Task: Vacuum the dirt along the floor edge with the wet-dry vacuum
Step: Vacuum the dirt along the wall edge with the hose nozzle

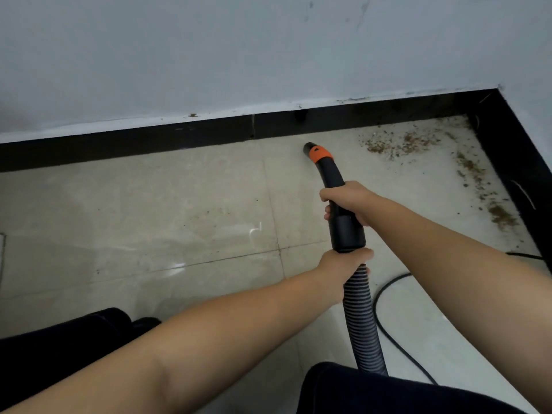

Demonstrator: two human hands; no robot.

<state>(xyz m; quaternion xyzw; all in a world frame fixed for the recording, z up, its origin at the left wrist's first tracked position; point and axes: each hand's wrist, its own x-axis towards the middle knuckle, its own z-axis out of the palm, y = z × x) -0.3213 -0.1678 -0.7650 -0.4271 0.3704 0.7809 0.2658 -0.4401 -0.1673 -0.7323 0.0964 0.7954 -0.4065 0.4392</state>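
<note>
From the head camera, the right hand [348, 201] is wrapping tightly round the curved black plastic vacuum wand with an orange collar [331, 180], while the left hand [343, 265] is gripping the ribbed grey hose [360, 312] just below. The scattered brown dirt [400, 143] is lying at two o'clock from the nozzle, along the black skirting [179, 138]. The nozzle risks scattering crumbs, and the trailing black cable [385, 294] may snag.

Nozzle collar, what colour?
Orange, a band on the black nozzle just behind its tip; head view shows it.
</note>
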